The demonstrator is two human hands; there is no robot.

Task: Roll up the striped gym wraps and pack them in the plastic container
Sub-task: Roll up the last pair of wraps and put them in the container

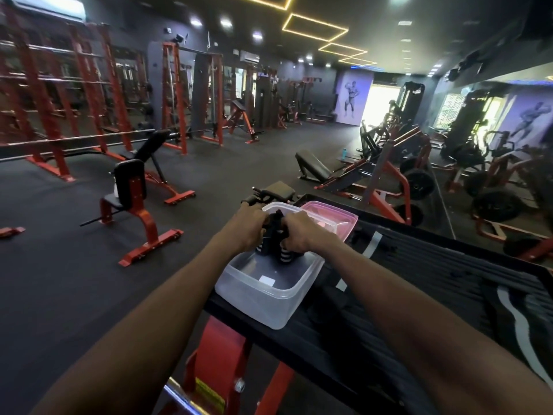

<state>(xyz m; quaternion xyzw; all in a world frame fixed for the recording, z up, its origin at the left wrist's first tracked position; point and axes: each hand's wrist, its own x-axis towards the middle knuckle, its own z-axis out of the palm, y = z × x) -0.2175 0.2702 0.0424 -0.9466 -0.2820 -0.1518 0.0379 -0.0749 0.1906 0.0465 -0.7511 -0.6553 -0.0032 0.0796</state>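
Two bare forearms reach out over the clear container (pixel 269 290). Left hand (pixel 248 224) and right hand (pixel 300 232) each clamp fingers round striped wraps (pixel 282 250), held just above the container's floor. Packing step; next, likely lower and release.

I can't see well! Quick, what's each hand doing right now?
Left hand: grips a rolled striped wrap over the plastic container.
Right hand: grips another rolled wrap.

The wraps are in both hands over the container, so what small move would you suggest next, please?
Probably lower the wraps onto the container floor: left hand and right hand grip them inside its rim, above bare bottom.
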